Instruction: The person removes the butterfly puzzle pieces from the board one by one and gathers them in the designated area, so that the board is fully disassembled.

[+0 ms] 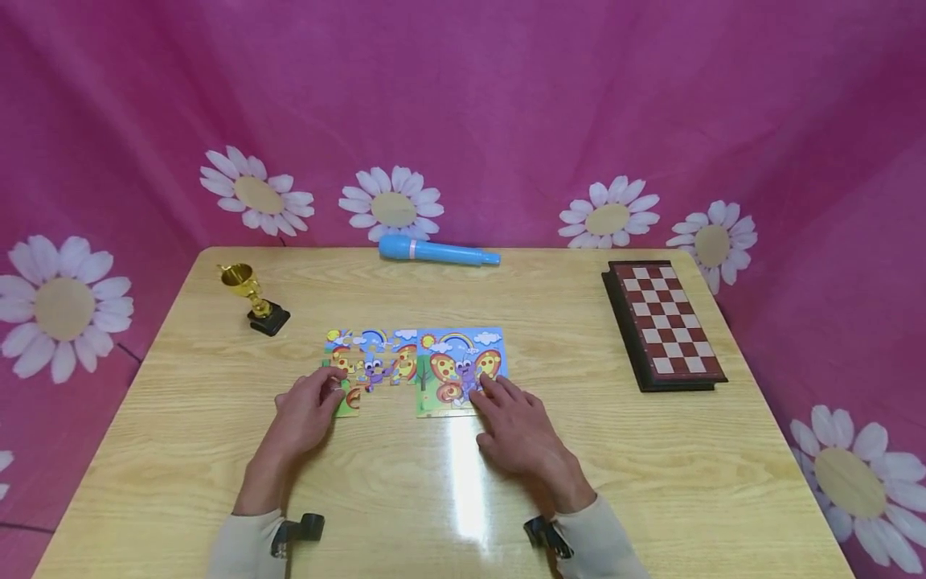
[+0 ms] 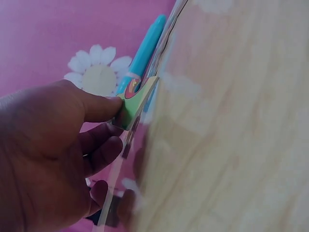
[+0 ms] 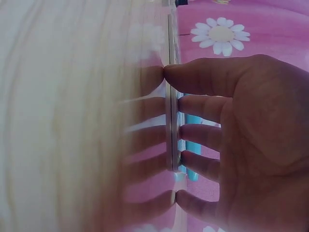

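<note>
My left hand (image 1: pixel 306 408) pinches a green-edged jigsaw piece (image 2: pixel 131 109) between thumb and fingers at the lower left of a partly joined jigsaw (image 1: pixel 374 371). In the left wrist view the piece is tilted up from the wooden surface. The joined pieces show a purple butterfly with pizza-like wings, and bare table shows below their middle and right. Touching the jigsaw's right side lies a picture card (image 1: pixel 441 371) with the same butterfly. My right hand (image 1: pixel 519 428) rests its fingertips on that card's right part, fingers spread, the thumb down on the table in front.
At the back left of the wooden table (image 1: pixel 405 498) stands a gold trophy cup (image 1: pixel 249 291) on a black base. A blue toy microphone (image 1: pixel 441 252) lies along the back edge. On the right sits a red-and-white chessboard box (image 1: pixel 665 322). A pink flowered cloth (image 1: pixel 463 104) hangs behind.
</note>
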The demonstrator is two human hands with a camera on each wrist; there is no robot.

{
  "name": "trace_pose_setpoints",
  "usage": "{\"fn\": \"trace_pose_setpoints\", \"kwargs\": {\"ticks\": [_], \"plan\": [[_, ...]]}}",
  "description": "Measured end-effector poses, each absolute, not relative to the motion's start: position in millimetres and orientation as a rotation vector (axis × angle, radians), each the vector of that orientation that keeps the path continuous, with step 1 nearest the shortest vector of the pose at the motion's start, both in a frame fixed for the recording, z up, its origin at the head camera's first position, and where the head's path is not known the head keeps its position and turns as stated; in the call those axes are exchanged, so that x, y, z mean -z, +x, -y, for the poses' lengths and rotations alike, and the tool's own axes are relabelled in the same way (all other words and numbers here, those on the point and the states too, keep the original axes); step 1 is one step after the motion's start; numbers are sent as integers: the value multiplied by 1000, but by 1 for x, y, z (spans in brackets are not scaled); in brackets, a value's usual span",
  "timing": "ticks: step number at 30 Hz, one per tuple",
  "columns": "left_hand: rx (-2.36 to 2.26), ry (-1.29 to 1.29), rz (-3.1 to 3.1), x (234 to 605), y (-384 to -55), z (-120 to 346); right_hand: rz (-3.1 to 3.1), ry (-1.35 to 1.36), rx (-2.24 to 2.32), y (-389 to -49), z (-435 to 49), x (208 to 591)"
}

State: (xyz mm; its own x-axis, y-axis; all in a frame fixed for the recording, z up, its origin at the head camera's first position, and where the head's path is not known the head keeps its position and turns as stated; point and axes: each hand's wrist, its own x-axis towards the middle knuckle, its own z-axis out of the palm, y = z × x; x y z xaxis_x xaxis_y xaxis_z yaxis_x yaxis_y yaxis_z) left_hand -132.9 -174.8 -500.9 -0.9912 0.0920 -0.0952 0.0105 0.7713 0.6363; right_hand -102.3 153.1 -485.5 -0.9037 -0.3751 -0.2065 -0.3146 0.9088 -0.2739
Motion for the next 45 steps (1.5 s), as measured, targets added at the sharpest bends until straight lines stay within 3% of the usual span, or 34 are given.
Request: {"fn": "trace_pose_setpoints", "kwargs": {"ticks": [26,45], "plan": [[-868,9,-2922,502,-130,188,-2816,-535,368,-102,-156,488],[-1046,348,-3009,502,-135,97,-2806,-511,421,-101,-154,488]]}}
